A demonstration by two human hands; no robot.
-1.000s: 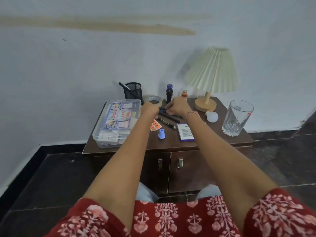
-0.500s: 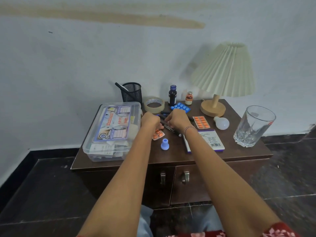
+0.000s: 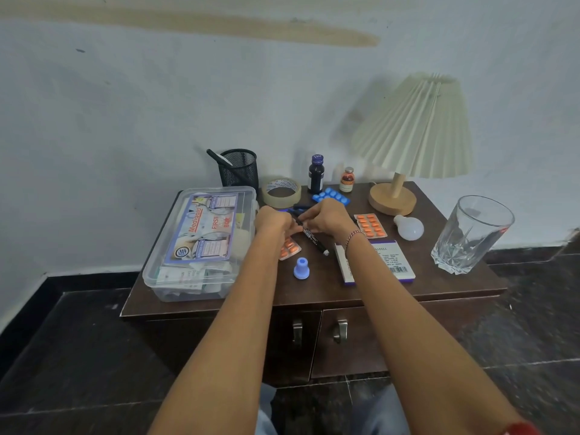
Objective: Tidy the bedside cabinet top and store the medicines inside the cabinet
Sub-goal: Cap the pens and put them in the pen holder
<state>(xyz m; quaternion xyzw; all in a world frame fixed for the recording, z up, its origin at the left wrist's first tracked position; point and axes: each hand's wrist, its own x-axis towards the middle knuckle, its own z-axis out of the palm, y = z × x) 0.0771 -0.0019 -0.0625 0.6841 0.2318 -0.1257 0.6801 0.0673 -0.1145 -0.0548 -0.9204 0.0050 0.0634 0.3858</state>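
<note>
step in hand: gathering the loose pens, judged from both hands meeting over them mid-top. right hand [image 3: 324,216] has its fingers curled down, tips pinching the upper end of the black marker pen [image 3: 314,242], which lies slanted on the dark brown wooden cabinet top [image 3: 314,291]. left hand [image 3: 271,218] is a loose fist touching the same spot; cannot tell what, if anything, it grips. dark blue pens [image 3: 296,208] lie just behind the knuckles.

next move, my reading: lift the pens as one bundle and stand them in the black mesh pen holder [image 3: 241,167] at the back left, clearing the roll of tan tape [image 3: 281,192] beside it.

medicines all sit out on the top: dark syrup bottle with purple cap [image 3: 315,175] and small orange-labelled vial [image 3: 346,180] at the back, blue blister strip [image 3: 331,196] before them, orange blister strip [image 3: 371,226] right of the hands, cut orange blister piece [image 3: 289,248] partly under the left wrist, white medicine carton [image 3: 387,262] near the front edge. closed cabinet doors [image 3: 348,350] below need opening first.

also on top: clear plastic first-aid box [image 3: 201,243], left; cream pleated lamp [image 3: 414,127], white bulb [image 3: 409,228], cut-glass tumbler [image 3: 470,237], right; small blue cap [image 3: 301,269], front. pale wall, dark tiled floor.
</note>
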